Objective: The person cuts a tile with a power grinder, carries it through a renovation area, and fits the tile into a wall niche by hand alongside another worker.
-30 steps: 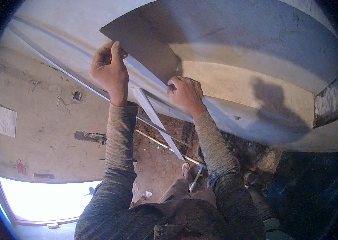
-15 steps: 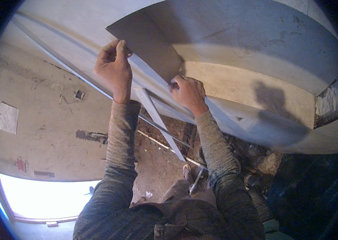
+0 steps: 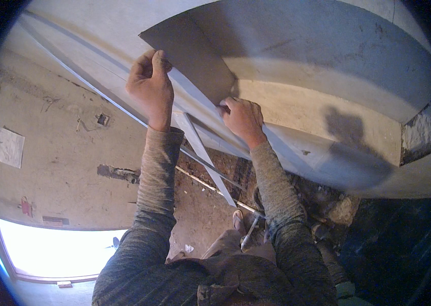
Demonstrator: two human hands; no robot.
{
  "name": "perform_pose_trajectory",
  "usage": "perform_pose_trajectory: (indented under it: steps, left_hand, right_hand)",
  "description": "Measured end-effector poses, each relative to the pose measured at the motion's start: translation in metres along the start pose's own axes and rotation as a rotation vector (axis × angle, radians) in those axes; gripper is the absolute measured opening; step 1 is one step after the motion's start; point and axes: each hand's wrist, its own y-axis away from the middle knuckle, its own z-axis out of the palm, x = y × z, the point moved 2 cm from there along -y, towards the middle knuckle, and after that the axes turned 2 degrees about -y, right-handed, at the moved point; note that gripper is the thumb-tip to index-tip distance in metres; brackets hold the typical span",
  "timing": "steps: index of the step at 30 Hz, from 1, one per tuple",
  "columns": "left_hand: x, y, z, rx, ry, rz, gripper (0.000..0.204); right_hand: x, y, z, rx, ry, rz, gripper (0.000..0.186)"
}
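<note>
right fingertips (image 3: 224,108) hidden behind panel (image 3: 195,56)

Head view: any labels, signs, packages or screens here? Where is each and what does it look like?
White paper sheet: stuck flat on the plastered wall at far left, roughly square, plain white, marks too small to tell.
Small red tag: lower on the same wall, above the bright window opening, irregular, red.
No packages or screens in view.

Both hands (image 3: 150,86) (image 3: 242,118) grip grey panel (image 3: 195,56) edge.
</note>
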Motion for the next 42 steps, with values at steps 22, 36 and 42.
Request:
perform_pose_trajectory:
  steps: [22,36,42]
  left_hand:
    - [-0.0019,0.0067,0.0019,0.048,-0.151,0.116,0.014]
    - [0.0021,0.0019,0.0032,0.040,-0.055,0.093,0.015]
    - [0.0013,0.0045,0.0052,0.041,-0.048,0.118,0.015]
  right_hand:
    - [0.0015,-0.0001,0.0040,0.049,-0.017,-0.023,0.017]
    - [0.0040,0.0013,0.0012,0.048,-0.015,-0.046,0.019]
    - [0.0081,0.0011,0.0078,0.087,-0.027,-0.076,0.020]
